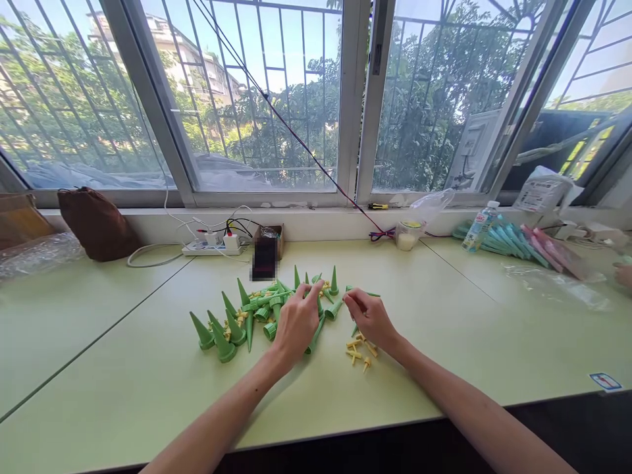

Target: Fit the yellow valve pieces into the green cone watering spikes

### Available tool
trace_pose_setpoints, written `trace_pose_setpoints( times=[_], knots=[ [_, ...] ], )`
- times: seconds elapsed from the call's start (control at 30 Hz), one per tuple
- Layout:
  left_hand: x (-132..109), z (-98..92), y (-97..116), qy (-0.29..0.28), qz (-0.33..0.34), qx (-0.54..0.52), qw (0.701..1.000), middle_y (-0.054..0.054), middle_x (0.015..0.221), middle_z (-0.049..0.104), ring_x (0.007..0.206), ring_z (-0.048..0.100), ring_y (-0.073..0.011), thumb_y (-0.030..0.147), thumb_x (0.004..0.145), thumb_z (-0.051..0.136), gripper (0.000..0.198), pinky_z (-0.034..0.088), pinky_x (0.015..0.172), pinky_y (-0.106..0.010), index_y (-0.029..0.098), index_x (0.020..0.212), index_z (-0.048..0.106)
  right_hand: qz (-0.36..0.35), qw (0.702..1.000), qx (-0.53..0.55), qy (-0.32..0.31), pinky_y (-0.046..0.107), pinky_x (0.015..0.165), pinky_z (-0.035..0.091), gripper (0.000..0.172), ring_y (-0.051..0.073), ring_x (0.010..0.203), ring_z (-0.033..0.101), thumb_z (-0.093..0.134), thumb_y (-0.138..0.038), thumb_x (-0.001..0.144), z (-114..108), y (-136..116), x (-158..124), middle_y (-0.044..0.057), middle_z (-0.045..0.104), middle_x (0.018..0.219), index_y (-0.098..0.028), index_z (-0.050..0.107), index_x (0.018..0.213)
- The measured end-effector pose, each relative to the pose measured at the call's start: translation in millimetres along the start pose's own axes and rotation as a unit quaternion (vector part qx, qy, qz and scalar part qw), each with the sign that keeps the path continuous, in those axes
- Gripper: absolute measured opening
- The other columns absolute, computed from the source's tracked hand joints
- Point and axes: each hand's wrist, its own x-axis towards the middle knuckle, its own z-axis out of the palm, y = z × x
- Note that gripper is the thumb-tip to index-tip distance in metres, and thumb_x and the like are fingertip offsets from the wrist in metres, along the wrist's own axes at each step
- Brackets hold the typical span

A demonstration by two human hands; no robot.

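Note:
Over the right part of a pile of green plastic cones (276,303), my left hand (297,322) reaches with its fingers stretched out and apart. Its fingertips are close to small yellow plastic pieces among the cones; its thumb is mostly hidden. To the right, my right hand (370,318) is closed in a pinch, and whatever is between its fingertips is too small or hidden to name. A green cone (334,309) lies between the two hands. Below my right hand lie several loose yellow pieces (354,355). Several green cones (224,345) stand point up at the left.
Behind the pile are a small box (281,240) with a dark blurred item and a power strip (212,249) with cables. A brown bag (96,224) stands back left. A bottle (481,227) and coloured packets (553,250) lie back right. Another person's hand (623,274) shows at the right edge.

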Motion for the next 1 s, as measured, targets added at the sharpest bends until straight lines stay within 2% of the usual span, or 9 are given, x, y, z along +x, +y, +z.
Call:
trace_pose_setpoints(
  times=[0.1, 0.27, 0.47, 0.6, 0.7, 0.8, 1.0],
  knots=[
    [-0.3, -0.2, 0.0, 0.024, -0.008, -0.023, 0.999, -0.005, 0.102, 0.061, 0.068, 0.061, -0.0136, 0.01, 0.093, 0.041, 0.038, 0.045, 0.061, -0.023, 0.025, 0.124, 0.057, 0.0, 1.0, -0.006, 0.0, 0.023, 0.051, 0.031, 0.029, 0.01, 0.05, 0.038, 0.045, -0.038, 0.098, 0.0, 0.9, 0.5, -0.005, 0.044, 0.056, -0.018, 0.058, 0.082],
    [1.3, -2.4, 0.8, 0.074, -0.044, -0.041, 0.996, -0.005, 0.107, 0.063, 0.077, 0.064, -0.016, 0.017, 0.097, 0.042, 0.029, 0.046, 0.063, -0.024, 0.022, 0.119, 0.059, -0.002, 1.0, -0.008, -0.004, 0.023, 0.051, 0.031, 0.03, 0.011, 0.05, 0.038, 0.045, -0.039, 0.099, 0.9, 2.8, 0.6, -0.005, 0.045, 0.056, -0.018, 0.058, 0.082],
    [1.9, -4.3, 2.8, 0.007, -0.09, 0.019, 0.996, -0.006, 0.11, 0.064, 0.075, 0.065, -0.0182, 0.014, 0.095, 0.043, 0.037, 0.039, 0.055, -0.025, 0.023, 0.13, 0.051, -0.006, 1.0, -0.002, -0.009, 0.024, 0.051, 0.032, 0.031, 0.011, 0.05, 0.038, 0.044, -0.039, 0.099, 0.9, 4.2, -0.2, -0.004, 0.046, 0.057, -0.018, 0.058, 0.082],
    [1.9, -3.2, 2.4, -0.032, -0.105, 0.041, 0.993, -0.007, 0.108, 0.064, 0.076, 0.065, -0.0197, 0.011, 0.093, 0.044, 0.044, 0.041, 0.056, -0.027, 0.023, 0.135, 0.047, -0.006, 1.0, -0.002, -0.012, 0.024, 0.051, 0.031, 0.031, 0.01, 0.049, 0.038, 0.045, -0.039, 0.099, 1.2, 4.4, -0.5, -0.004, 0.045, 0.056, -0.018, 0.057, 0.08],
    [2.2, -3.2, 2.0, -0.045, -0.107, 0.054, 0.992, -0.008, 0.105, 0.063, 0.082, 0.064, -0.0217, 0.01, 0.092, 0.044, 0.041, 0.044, 0.06, -0.028, 0.022, 0.131, 0.052, -0.005, 1.0, -0.003, -0.015, 0.024, 0.051, 0.031, 0.032, 0.01, 0.049, 0.037, 0.044, -0.039, 0.099, 1.5, 4.1, -0.6, -0.005, 0.045, 0.055, -0.018, 0.057, 0.079],
    [2.5, -3.1, 1.6, -0.04, -0.099, 0.056, 0.993, -0.01, 0.107, 0.061, 0.092, 0.063, -0.0236, 0.01, 0.091, 0.044, 0.037, 0.048, 0.065, -0.029, 0.021, 0.124, 0.058, -0.005, 1.0, -0.005, -0.018, 0.024, 0.051, 0.031, 0.031, 0.01, 0.049, 0.037, 0.044, -0.039, 0.099, 1.3, 3.5, -0.8, -0.005, 0.045, 0.055, -0.018, 0.057, 0.079],
    [2.6, -0.8, -1.4, 0.015, -0.076, 0.021, 0.997, -0.013, 0.118, 0.056, 0.103, 0.058, -0.028, 0.014, 0.092, 0.046, 0.029, 0.052, 0.07, -0.033, 0.021, 0.116, 0.062, -0.006, 1.0, -0.01, -0.02, 0.024, 0.051, 0.03, 0.033, 0.01, 0.05, 0.037, 0.044, -0.039, 0.099, 1.0, 2.3, -1.1, -0.005, 0.045, 0.055, -0.018, 0.055, 0.075]
  ],
)
